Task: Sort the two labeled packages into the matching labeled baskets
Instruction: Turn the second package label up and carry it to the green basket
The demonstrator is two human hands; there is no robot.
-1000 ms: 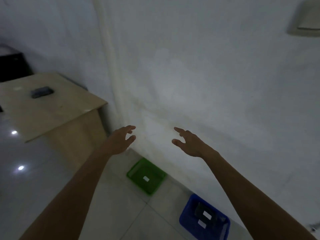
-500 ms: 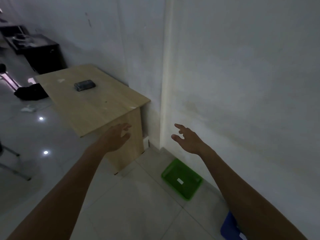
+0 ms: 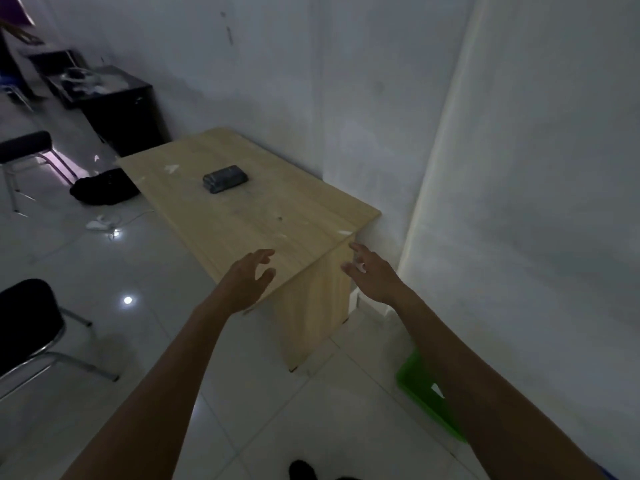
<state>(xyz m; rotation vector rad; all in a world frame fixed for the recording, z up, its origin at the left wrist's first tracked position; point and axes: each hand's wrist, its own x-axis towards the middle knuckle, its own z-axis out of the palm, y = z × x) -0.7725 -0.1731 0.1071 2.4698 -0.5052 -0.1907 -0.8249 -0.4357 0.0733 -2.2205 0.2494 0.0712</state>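
Observation:
A dark wrapped package (image 3: 225, 178) lies on the far half of a light wooden table (image 3: 263, 216). My left hand (image 3: 246, 278) hovers open over the table's near corner, fingers spread, holding nothing. My right hand (image 3: 372, 273) is open too, just off the table's near right edge, beside the wall. A green basket (image 3: 420, 389) sits on the floor by the wall, mostly hidden behind my right forearm. The blue basket is out of view.
White walls meet in a corner at the right of the table. Black chairs (image 3: 26, 327) stand at the left on the tiled floor. A black bag (image 3: 104, 187) and a white cable lie beyond the table, near a dark cabinet (image 3: 117, 105).
The view has swung left, away from the baskets: the blue basket left the frame, the green one slid to the lower right, and the table with the package came to the middle. Both hands stay open.

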